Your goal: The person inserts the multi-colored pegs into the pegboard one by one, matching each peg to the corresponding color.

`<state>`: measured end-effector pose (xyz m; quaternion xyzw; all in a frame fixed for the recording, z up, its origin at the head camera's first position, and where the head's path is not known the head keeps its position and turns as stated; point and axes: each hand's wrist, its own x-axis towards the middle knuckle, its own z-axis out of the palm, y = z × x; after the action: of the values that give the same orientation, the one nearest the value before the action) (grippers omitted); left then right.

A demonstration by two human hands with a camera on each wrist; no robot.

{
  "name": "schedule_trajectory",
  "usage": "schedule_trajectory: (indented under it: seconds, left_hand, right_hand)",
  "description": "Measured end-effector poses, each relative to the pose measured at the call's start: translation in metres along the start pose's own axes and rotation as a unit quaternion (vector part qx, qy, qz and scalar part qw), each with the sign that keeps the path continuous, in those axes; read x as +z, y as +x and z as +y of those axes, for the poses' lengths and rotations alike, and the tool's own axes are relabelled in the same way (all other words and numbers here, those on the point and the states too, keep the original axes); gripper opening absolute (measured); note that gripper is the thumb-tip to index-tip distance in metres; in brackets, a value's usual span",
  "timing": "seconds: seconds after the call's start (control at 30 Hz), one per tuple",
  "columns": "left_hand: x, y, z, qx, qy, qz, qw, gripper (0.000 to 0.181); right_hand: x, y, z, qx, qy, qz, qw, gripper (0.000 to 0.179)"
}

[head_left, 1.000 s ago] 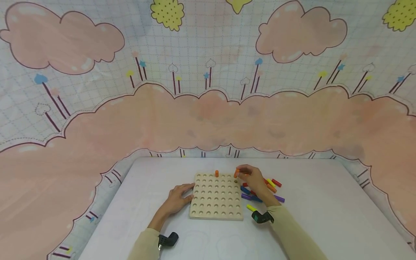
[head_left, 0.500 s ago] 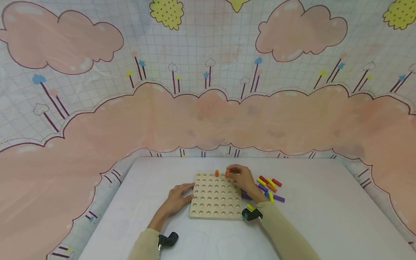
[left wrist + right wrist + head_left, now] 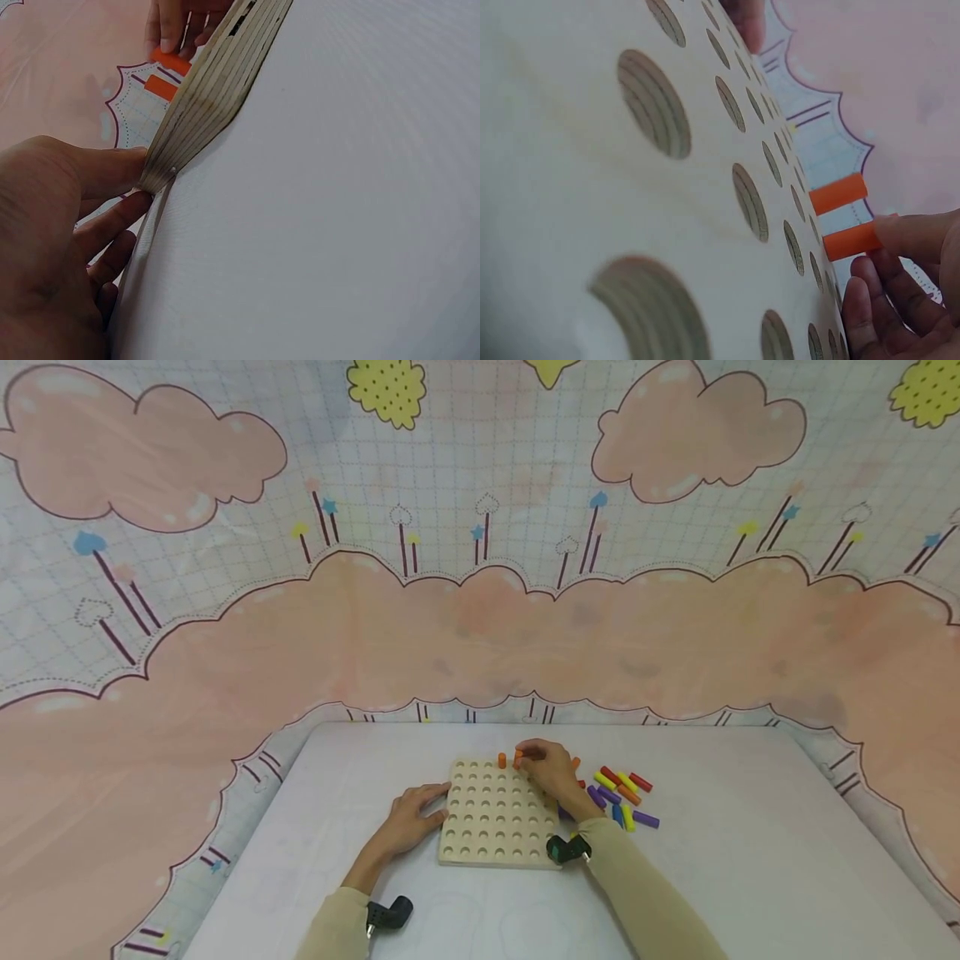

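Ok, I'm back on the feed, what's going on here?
A person's right hand pinches an orange peg at the far edge of a wooden board, beside a second orange peg standing there. Whether the pinched one is fully seated can't be told. The left hand touches the board's left edge. Loose coloured pegs lie to the right.

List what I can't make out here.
Head view: far-right holes of the pale wooden pegboard, behind the right hand.
Head view: some loose coloured cylindrical pegs, partly behind that hand.
Left wrist view: the held orange cylindrical peg's lower end, behind the pegboard's edge.
Right wrist view: nearest hole, cut off by the bottom edge.
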<state>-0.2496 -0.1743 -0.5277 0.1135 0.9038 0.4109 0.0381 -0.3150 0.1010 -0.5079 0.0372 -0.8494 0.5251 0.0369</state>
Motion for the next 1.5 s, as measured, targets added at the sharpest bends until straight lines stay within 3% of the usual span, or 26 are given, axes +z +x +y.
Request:
schedule_trajectory:
  seconds: [0.2, 0.43, 0.8, 1.03, 1.3, 1.4, 1.5]
  left_hand:
    - [-0.001, 0.001, 0.002, 0.000, -0.001, 0.001, 1.0000, 0.046]
    - [0.000, 0.000, 0.000, -0.001, -0.006, -0.001, 1.0000, 0.046]
    - [0.001, 0.000, -0.001, -0.001, -0.005, 0.004, 1.0000, 0.045]
    - [0.001, -0.001, 0.000, 0.001, -0.001, 0.003, 1.0000, 0.046]
    - [0.001, -0.001, 0.000, 0.003, -0.004, 0.002, 1.0000, 0.046]
    - [0.001, -0.001, 0.000, 0.003, -0.005, 0.002, 1.0000, 0.046]
    - [0.001, 0.000, 0.000, 0.003, -0.001, 0.004, 1.0000, 0.046]
  right_hand:
    - [0.000, 0.000, 0.001, -0.033, -0.001, 0.007, 0.9994, 0.018]
    - [0.004, 0.003, 0.003, 0.004, 0.009, 0.005, 0.9999, 0.018]
    - [0.004, 0.001, 0.002, 0.011, -0.006, -0.007, 0.9999, 0.019]
    - [-0.009, -0.008, -0.008, 0.008, -0.007, -0.023, 0.9997, 0.021]
    - [-0.034, -0.015, -0.012, -0.045, -0.035, -0.001, 0.9984, 0.024]
    - [-0.045, -0.017, -0.012, -0.041, -0.035, 0.005, 0.9985, 0.025]
    - [-0.056, -0.021, -0.011, -0.011, -0.038, 0.006, 0.9992, 0.026]
